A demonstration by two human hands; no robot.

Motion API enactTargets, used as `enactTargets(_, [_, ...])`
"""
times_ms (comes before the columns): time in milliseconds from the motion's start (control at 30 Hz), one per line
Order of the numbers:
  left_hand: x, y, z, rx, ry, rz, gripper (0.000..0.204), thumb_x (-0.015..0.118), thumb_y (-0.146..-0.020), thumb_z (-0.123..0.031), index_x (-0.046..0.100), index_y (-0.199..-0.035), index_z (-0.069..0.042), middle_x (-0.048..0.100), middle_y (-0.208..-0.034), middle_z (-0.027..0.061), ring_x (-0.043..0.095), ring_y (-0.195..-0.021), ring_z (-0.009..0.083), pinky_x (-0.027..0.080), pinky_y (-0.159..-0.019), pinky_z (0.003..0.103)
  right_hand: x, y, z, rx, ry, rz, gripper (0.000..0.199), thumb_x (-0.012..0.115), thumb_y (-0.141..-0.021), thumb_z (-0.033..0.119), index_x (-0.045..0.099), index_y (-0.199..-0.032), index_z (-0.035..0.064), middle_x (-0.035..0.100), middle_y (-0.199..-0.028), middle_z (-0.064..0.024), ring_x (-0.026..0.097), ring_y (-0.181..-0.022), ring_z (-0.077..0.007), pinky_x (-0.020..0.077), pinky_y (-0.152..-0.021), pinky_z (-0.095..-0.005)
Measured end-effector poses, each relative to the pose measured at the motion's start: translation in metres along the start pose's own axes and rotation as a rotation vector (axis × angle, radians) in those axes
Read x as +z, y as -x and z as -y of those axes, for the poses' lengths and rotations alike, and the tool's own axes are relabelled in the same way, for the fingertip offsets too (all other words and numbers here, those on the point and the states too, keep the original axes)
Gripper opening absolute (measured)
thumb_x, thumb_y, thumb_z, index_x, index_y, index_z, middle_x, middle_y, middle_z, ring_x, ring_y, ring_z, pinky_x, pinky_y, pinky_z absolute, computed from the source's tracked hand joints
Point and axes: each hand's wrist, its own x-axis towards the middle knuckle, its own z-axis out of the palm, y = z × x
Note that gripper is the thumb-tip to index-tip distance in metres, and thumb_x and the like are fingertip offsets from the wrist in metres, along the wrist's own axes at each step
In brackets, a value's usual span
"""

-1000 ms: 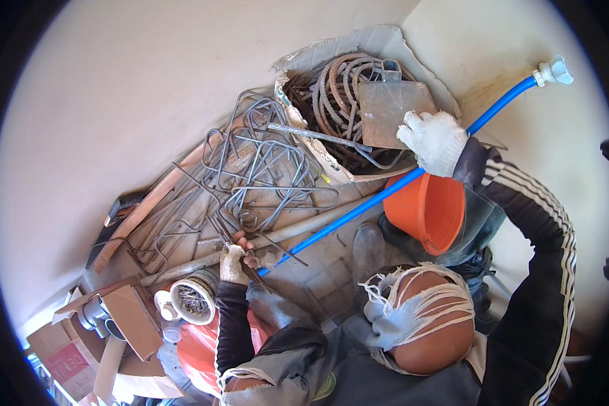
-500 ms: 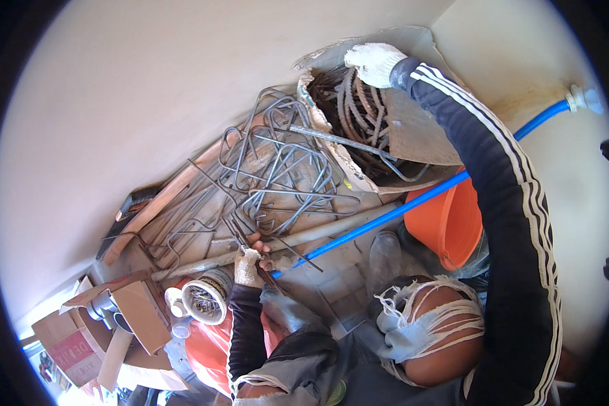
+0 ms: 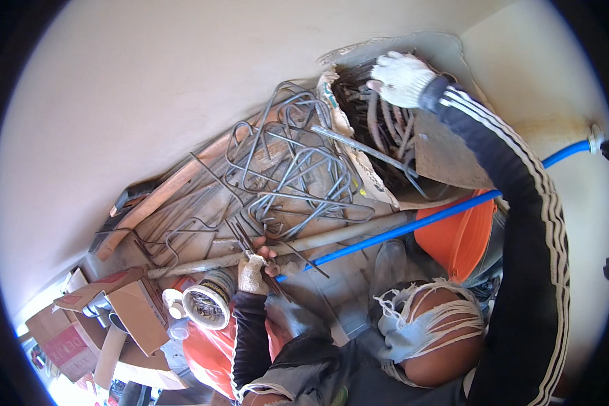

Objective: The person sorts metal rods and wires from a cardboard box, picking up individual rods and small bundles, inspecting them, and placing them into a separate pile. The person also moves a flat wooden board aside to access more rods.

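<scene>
My left hand [image 3: 254, 274], in a worn knit glove with bare fingertips, is closed around a small bundle of thin steel rods [image 3: 241, 233]. My right hand [image 3: 404, 80], in a white glove, reaches over a torn sack [image 3: 360, 166] packed with rusty bent metal pieces [image 3: 379, 122]. Its thumb stands apart from the fingers, and nothing shows in its grasp; the far fingertips are partly hidden. Between the hands lies a tangle of bent steel rod stirrups [image 3: 291, 169]. One flat bar [image 3: 365, 149] leans across the sack's edge.
A blue pipe [image 3: 399, 230] crosses in front of the sack, beside a grey pipe [image 3: 318, 239]. An orange bucket [image 3: 453, 237] sits right of my feet. A white tub [image 3: 208, 304] of small metal pieces and an opened cardboard box [image 3: 139, 314] stand left. A wooden plank [image 3: 176, 179] lies along the wall.
The view has shifted a little, so the scene sits further right. My right hand's fingers have loosened and spread over the sack's contents. My left hand keeps its hold on the rods.
</scene>
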Motion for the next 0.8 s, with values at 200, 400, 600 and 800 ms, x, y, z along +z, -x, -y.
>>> enactTargets(200, [0.0, 0.002, 0.001, -0.036, 0.088, -0.036, 0.053, 0.073, -0.085, -0.016, 0.053, -0.133, -0.005, 0.067, -0.093, 0.0136, 0.055, -0.057, 0.0155, 0.046, -0.052, 0.031, -0.028, 0.026, -0.033, -0.084, -0.046, -0.181, 0.043, 0.047, -0.102, 0.037, 0.066, -0.1, -0.0022, 0.067, -0.098, -0.0221, 0.06, -0.108, -0.0416, 0.0395, -0.11, -0.048])
enactTargets(400, [0.005, 0.003, -0.005, -0.087, 0.005, -0.094, 0.058, 0.075, -0.084, -0.019, 0.051, -0.134, -0.005, 0.065, -0.093, 0.0138, 0.052, -0.055, 0.0164, 0.047, -0.053, 0.032, -0.043, 0.044, -0.032, -0.004, -0.04, -0.172, 0.036, 0.053, -0.099, 0.03, 0.056, -0.079, 0.0001, 0.061, -0.088, -0.0227, 0.058, -0.096, -0.0452, 0.0448, -0.102, -0.0468])
enactTargets(600, [0.011, 0.0, -0.011, -0.145, -0.164, -0.194, 0.052, 0.072, -0.085, -0.016, 0.052, -0.132, -0.006, 0.066, -0.09, 0.0149, 0.053, -0.054, 0.0156, 0.046, -0.049, 0.03, -0.044, 0.068, -0.03, 0.076, -0.145, -0.378, 0.03, 0.06, -0.095, 0.024, 0.059, -0.078, -0.0009, 0.057, -0.076, -0.0219, 0.058, -0.086, -0.0476, 0.0414, -0.104, -0.0528])
enactTargets(800, [0.018, 0.0, -0.008, -0.074, -0.038, -0.166, 0.048, 0.068, -0.086, -0.009, 0.053, -0.13, 0.0, 0.07, -0.086, 0.017, 0.055, -0.05, 0.0139, 0.046, -0.046, 0.026, -0.023, 0.03, -0.039, 0.136, -0.152, -0.131, 0.031, 0.061, -0.093, 0.03, 0.06, -0.081, 0.0016, 0.055, -0.084, -0.0185, 0.058, -0.088, -0.0403, 0.0465, -0.083, -0.0474])
